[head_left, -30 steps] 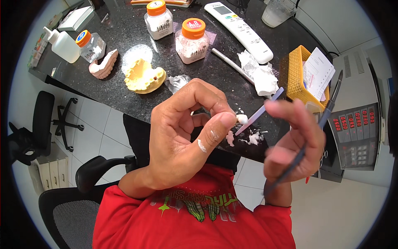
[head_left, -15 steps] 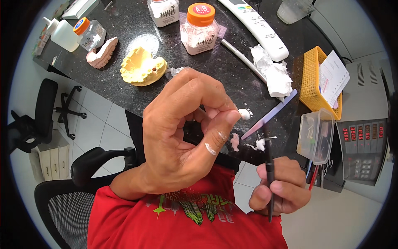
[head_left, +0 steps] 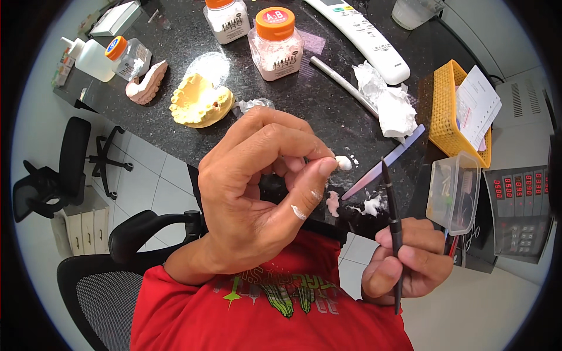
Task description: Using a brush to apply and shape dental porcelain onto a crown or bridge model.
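My left hand (head_left: 257,187), white smears on its thumb, pinches a small white piece (head_left: 343,163) between thumb and forefinger. My right hand (head_left: 413,263), lower at right, grips a slim dark brush-like instrument (head_left: 392,210) upright, its tip pointing away from me. Beyond the hands, a pale purple spatula (head_left: 398,152) lies on the black speckled counter (head_left: 143,126), near pink paste (head_left: 332,202) and white paste (head_left: 373,205). A yellow dental cast (head_left: 196,102) and a pink dental cast (head_left: 146,85) sit farther back.
Orange-lidded jars (head_left: 275,52), a squeeze bottle (head_left: 93,61), a white remote (head_left: 363,35), a metal rod (head_left: 333,82) and crumpled tissue (head_left: 395,111) are on the counter. At right are a yellow basket (head_left: 442,111), clear container (head_left: 451,193) and grey machine (head_left: 521,216); office chairs (head_left: 76,155) stand left.
My right hand has come down and closer to my body, the instrument swinging more upright. My left hand has shifted slightly left, still pinching the white piece.
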Tool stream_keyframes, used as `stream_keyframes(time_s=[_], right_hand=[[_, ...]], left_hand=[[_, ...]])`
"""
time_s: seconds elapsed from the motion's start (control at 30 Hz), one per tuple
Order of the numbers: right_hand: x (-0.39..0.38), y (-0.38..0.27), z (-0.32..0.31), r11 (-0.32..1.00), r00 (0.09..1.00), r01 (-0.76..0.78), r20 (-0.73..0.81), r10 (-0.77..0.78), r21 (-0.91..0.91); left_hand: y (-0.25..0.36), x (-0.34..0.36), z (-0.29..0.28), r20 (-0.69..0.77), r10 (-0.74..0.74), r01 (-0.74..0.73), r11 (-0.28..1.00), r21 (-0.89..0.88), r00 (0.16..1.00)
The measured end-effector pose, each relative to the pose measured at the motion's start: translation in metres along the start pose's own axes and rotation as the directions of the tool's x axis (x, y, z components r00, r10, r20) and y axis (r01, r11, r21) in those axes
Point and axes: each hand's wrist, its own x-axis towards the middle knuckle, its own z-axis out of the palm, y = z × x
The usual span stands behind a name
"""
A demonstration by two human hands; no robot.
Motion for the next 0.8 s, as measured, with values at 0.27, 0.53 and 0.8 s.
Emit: stream_keyframes(time_s=[0.27, 0.53, 0.8], right_hand=[[-0.0007, -0.0008, -0.0008, 1.000, 1.000, -0.027, 0.004, 0.027, 0.011], [-0.0026, -0.0058, 0.0022, 0.995, 0.997, -0.041, 0.066, 0.048, -0.094], [0.0019, -0.0009, 0.0039, 0.990, 0.993, 0.037, 0.118, -0.021, -0.136]], left_hand=[[0.0019, -0.0003, -0.0006, 0.011, -0.042, 0.042, 0.998, 0.041, 0.999], [-0.0009, -0.0039, 0.0045, -0.033, 0.007, -0.002, 0.988, 0.154, 0.999], [-0.0051, -0.0040, 0.0063, -0.040, 0.143, -0.128, 0.958, 0.256, 0.989]])
